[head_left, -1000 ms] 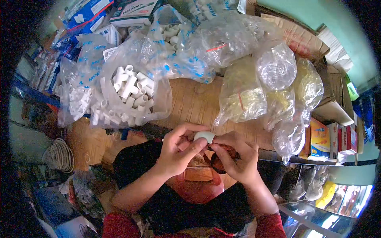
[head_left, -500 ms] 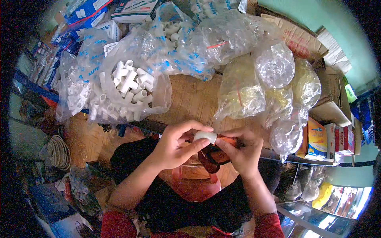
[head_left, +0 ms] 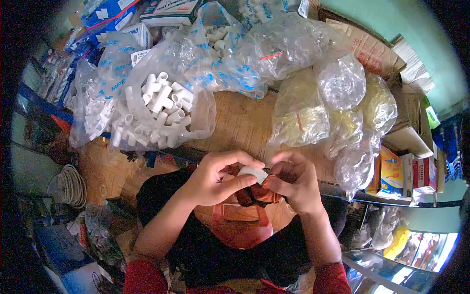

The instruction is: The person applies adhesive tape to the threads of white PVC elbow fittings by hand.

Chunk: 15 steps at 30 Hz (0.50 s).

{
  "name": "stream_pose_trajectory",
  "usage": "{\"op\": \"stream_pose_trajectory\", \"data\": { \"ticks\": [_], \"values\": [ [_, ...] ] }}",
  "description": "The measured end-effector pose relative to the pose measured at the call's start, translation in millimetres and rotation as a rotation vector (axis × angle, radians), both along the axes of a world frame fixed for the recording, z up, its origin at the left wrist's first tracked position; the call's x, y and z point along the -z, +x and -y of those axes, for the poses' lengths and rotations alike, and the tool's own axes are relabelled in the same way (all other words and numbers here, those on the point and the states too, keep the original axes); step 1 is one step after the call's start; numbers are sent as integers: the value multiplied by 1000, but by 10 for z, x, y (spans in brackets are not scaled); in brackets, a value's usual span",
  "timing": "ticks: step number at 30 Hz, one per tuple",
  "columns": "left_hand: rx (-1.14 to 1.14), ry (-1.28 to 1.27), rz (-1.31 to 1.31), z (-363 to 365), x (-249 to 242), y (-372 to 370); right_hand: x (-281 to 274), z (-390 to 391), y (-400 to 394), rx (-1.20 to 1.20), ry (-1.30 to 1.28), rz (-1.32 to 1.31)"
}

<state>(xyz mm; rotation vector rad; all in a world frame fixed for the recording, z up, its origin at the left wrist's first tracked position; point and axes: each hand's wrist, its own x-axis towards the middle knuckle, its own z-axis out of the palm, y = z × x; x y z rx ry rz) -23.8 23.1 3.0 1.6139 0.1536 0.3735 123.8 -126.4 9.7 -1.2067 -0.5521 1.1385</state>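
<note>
My left hand [head_left: 218, 179] is closed round a short white plastic pipe fitting [head_left: 252, 174], thumb along its near side and fingers over the top. At the fitting's right end my right hand [head_left: 294, 181] pinches a limp orange-brown and black piece [head_left: 264, 193], which looks like cloth or thin sheet. This piece touches the end of the fitting and hangs down below both hands; its exact kind I cannot make out. On the wooden table ahead, an open clear plastic bag [head_left: 200, 110] holds many white pipe fittings [head_left: 166, 100], tees and elbows among them.
Clear bags with yellowish contents [head_left: 301, 110] lie on the table's right side, beside cardboard boxes [head_left: 411, 117]. A test pencil box [head_left: 169, 12] sits at the back left. Coiled cable [head_left: 73, 186] is at the left. A reddish stool [head_left: 242, 225] shows between my legs.
My right hand has turned and shifted slightly at the fitting's end. The orange-brown piece has swung and bunched up closer to the fitting. My left hand keeps its hold.
</note>
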Motion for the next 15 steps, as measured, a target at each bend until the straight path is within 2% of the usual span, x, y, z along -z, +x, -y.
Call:
{"op": "stream_pose_trajectory", "data": {
  "ticks": [3,7,9,10,13,15],
  "values": [
    [43,-201,21,-3,8,-17,-12,-27,-21,-85,9,202],
    [2,101,-11,-4,-18,6,81,-8,-143,-44,2,530],
    [18,205,6,-40,-1,7,129,-24,-85,-69,-7,382],
    [2,150,-7,-31,0,17,136,-28,-67,-81,-11,307],
    [-74,-8,-16,43,13,53,101,-83,-200,180,30,189],
    [-139,-98,7,81,28,82,100,-85,-181,232,-11,250]
  ]
}}
